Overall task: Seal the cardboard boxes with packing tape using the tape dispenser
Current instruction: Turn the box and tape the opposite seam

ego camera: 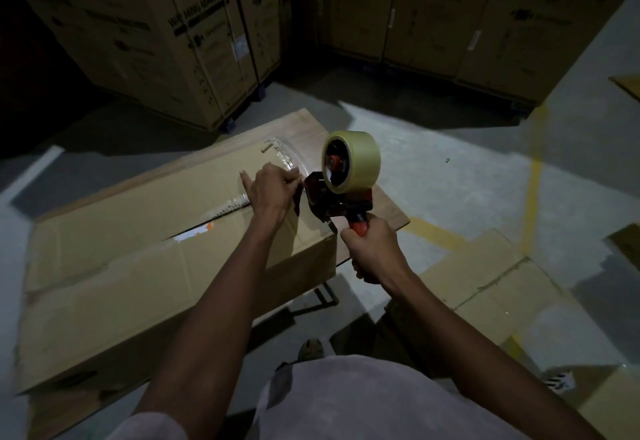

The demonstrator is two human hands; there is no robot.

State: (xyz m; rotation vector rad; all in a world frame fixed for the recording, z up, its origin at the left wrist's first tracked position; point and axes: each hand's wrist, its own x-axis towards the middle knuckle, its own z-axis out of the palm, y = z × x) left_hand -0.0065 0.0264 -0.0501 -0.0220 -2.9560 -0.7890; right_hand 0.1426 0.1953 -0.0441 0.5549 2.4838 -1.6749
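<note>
- Your right hand (372, 249) grips the orange handle of the tape dispenser (341, 190), fingers wrapped round it.
- Your left hand (272, 193) is at the dispenser's front, fingers pinching the tape end (294, 174); index finger sticks out.
- The box (138, 249) lies on a low table (391, 211), dispenser held above its far end.
- Some clear tape is stuck at the far end; the seam (201, 228) nearer you gapes open, untaped.
- Most sealing looks left.

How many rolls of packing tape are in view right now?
1. The single tape roll sits on the tape dispenser, whose handle the right hand grips above the cardboard box. The scene is dim, so others may be hidden.
</note>
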